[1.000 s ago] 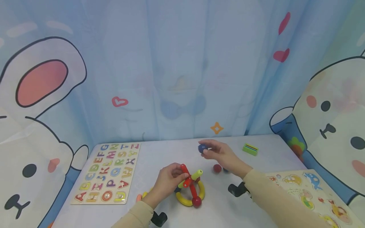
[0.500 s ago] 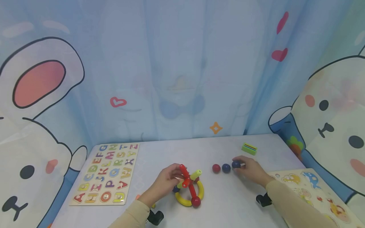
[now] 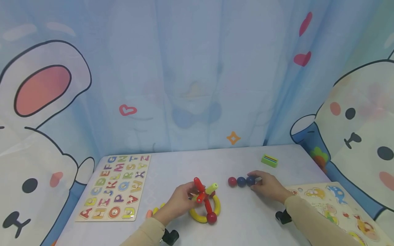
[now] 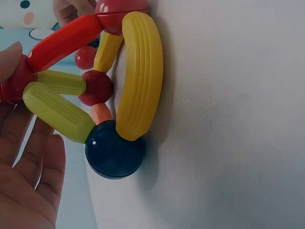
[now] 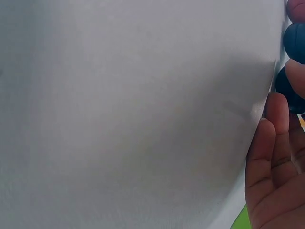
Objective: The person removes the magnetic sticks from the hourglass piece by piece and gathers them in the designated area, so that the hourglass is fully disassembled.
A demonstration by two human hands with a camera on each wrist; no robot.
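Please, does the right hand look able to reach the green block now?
Probably yes: the green block lies beyond the right hand, with nothing visible between them. However, the hand holds a blue ball, so it may need to release that first.

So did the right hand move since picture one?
Yes, the right hand moved right and nearer, from left of the green striped rectangular block to its near side.

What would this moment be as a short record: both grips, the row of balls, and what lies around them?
Left grip: holds the rod-and-ball toy
Right grip: pinches the rightmost blue ball
Ball row, left to right: red ball, middle blue ball, rightmost blue ball
Left side: alphabet board
Right side: picture board, partly behind the right sleeve
Far right: green striped block
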